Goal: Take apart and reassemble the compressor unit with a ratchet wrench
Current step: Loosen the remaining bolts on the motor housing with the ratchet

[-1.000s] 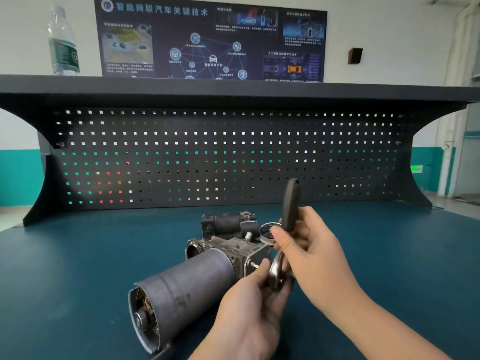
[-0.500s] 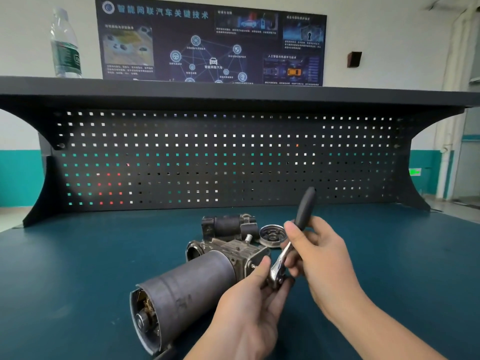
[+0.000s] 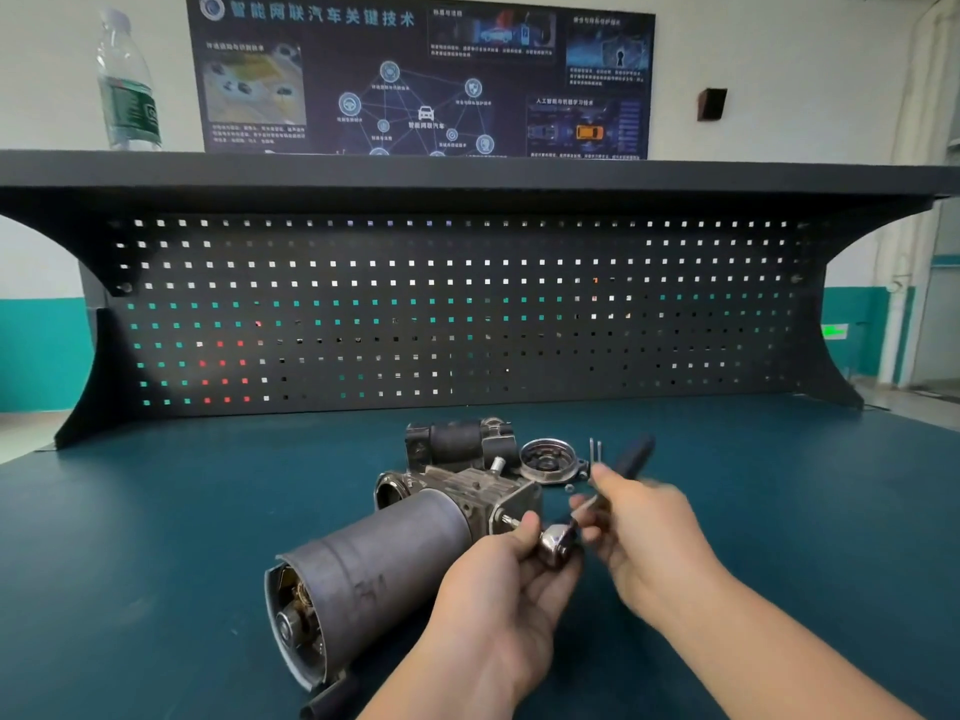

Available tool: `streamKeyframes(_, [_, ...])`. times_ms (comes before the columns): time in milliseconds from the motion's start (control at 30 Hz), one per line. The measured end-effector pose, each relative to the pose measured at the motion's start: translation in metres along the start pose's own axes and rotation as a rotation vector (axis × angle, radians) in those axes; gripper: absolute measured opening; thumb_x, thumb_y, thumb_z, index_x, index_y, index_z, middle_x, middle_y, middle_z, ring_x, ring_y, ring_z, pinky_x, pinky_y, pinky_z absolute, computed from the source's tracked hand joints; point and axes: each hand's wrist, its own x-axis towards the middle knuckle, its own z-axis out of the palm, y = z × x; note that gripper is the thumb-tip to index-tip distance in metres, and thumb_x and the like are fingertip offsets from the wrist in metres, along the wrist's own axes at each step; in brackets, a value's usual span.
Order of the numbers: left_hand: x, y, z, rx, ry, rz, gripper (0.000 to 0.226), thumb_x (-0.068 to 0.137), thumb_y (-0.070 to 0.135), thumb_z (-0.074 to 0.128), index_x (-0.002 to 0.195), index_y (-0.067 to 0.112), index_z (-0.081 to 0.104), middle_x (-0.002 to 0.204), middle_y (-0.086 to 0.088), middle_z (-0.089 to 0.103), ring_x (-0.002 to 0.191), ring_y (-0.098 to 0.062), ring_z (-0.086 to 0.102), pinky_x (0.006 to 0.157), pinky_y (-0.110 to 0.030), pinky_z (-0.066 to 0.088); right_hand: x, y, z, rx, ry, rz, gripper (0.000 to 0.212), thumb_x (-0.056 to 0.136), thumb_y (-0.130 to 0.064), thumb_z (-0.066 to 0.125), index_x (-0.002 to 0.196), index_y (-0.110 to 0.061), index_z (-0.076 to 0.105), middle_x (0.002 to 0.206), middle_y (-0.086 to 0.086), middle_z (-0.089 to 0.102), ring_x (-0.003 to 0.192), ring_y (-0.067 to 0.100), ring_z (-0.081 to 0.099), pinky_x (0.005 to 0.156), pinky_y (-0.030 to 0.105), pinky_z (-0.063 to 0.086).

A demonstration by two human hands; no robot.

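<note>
Two hands, left hand (image 3: pixel 511 574) and right hand (image 3: pixel 641 527), grip one ratchet wrench (image 3: pixel 558 545).

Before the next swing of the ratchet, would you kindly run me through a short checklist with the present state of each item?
1. Ratchet wrench head on the bolt at the end of the compressor unit: cannot tell, the left hand covers the joint.
2. Left hand steadies the wrench head: ok, its fingers curl round it.
3. Right hand grips the handle: ok, though blurred.
4. Unit rests flat on the bench: ok.
5. Removed round cover out of the handle's path: cannot tell, it lies close behind the right hand.
6. Two loose pins safe from a knock: not ok, they stand right beside the handle.
</note>
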Motion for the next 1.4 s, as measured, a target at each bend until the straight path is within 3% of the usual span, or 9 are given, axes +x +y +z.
streamKeyframes(100, [-0.001,0.000,0.001,0.006,0.018,0.006,0.017,0.092,0.002,0.055,0.098,-0.013,0.057,0.083,-0.026,0.067,0.084,-0.035,0.064,0.055,-0.040,0.054,0.000,0.000,0.001,0.200,-0.010,0.153,0.015,0.097,-0.005,0.049,0.082,-0.002,0.049,0.067,0.014,0.052,0.028,0.005,0.047,0.029,0.012,0.034])
streamKeyframes(300, [-0.004,0.003,0.004,-0.030,0.009,0.016,0.022,0.090,0.005,0.057,0.092,-0.016,0.062,0.074,-0.026,0.069,0.065,-0.032,0.066,0.053,-0.041,0.056,-0.008,-0.011,0.009,-0.326,-0.235,-0.503,0.011,0.090,-0.017,0.061,0.082,-0.023,0.064,0.062,0.004,0.064,0.039,0.011,0.050,0.039,0.020,0.039])
streamKeyframes(433, [-0.001,0.004,0.002,-0.011,0.003,-0.013,0.021,0.092,0.005,0.054,0.102,-0.013,0.061,0.087,-0.029,0.069,0.075,-0.034,0.068,0.057,-0.044,0.056,-0.011,-0.015,0.007,-0.404,-0.318,-0.575,0.016,0.091,-0.015,0.061,0.086,-0.029,0.065,0.063,0.012,0.062,0.040,0.013,0.051,0.040,0.020,0.041])
streamKeyframes(767, [0.005,0.000,0.001,0.115,0.055,0.015,0.019,0.092,0.008,0.056,0.105,-0.006,0.058,0.085,-0.020,0.065,0.074,-0.027,0.063,0.053,-0.030,0.057,0.004,0.000,0.002,0.198,0.040,0.272,0.021,0.097,-0.006,0.047,0.077,-0.003,0.048,0.062,0.012,0.052,0.027,0.004,0.046,0.029,0.011,0.033])
streamKeyframes(900, [0.002,0.000,0.001,0.119,0.050,0.041,0.023,0.089,0.014,0.062,0.101,-0.005,0.063,0.096,-0.022,0.067,0.079,-0.028,0.064,0.049,-0.027,0.057,-0.002,-0.009,0.007,-0.103,-0.112,-0.190,0.013,0.094,-0.015,0.056,0.082,-0.012,0.058,0.063,0.007,0.060,0.039,0.007,0.049,0.040,0.021,0.040])
streamKeyframes(1033, [-0.004,0.004,0.003,0.121,-0.013,0.011,0.019,0.091,0.015,0.059,0.087,-0.001,0.067,0.071,-0.013,0.070,0.059,-0.019,0.069,0.052,-0.025,0.057,-0.015,-0.014,0.009,-0.655,-0.350,-0.721,0.005,0.089,-0.026,0.060,0.090,-0.031,0.061,0.070,0.003,0.062,0.056,0.013,0.056,0.058,0.026,0.048])
streamKeyframes(1133, [-0.004,0.004,0.002,0.120,-0.002,0.001,0.016,0.092,0.009,0.056,0.084,-0.001,0.066,0.060,-0.012,0.067,0.048,-0.018,0.066,0.046,-0.027,0.056,-0.018,-0.008,0.010,-0.767,-0.346,-0.831,0.007,0.089,-0.029,0.058,0.095,-0.033,0.059,0.071,-0.004,0.061,0.067,0.019,0.060,0.064,0.031,0.050])
streamKeyframes(1233, [-0.001,0.005,0.002,0.117,0.016,0.017,0.016,0.094,0.008,0.053,0.102,-0.003,0.061,0.073,-0.016,0.066,0.063,-0.024,0.066,0.058,-0.031,0.057,-0.009,-0.005,0.011,-0.568,-0.084,-0.609,0.006,0.092,-0.023,0.058,0.086,-0.024,0.059,0.064,-0.009,0.063,0.053,0.005,0.058,0.055,0.025,0.048])
streamKeyframes(1400, [0.003,0.002,0.002,0.147,0.032,0.018,0.019,0.093,0.009,0.054,0.108,-0.002,0.056,0.083,-0.018,0.063,0.075,-0.027,0.062,0.078,-0.036,0.050,0.006,0.003,0.004,0.189,0.116,0.224,0.015,0.097,-0.003,0.044,0.082,-0.005,0.047,0.067,0.010,0.051,0.027,0.003,0.047,0.030,0.011,0.033])
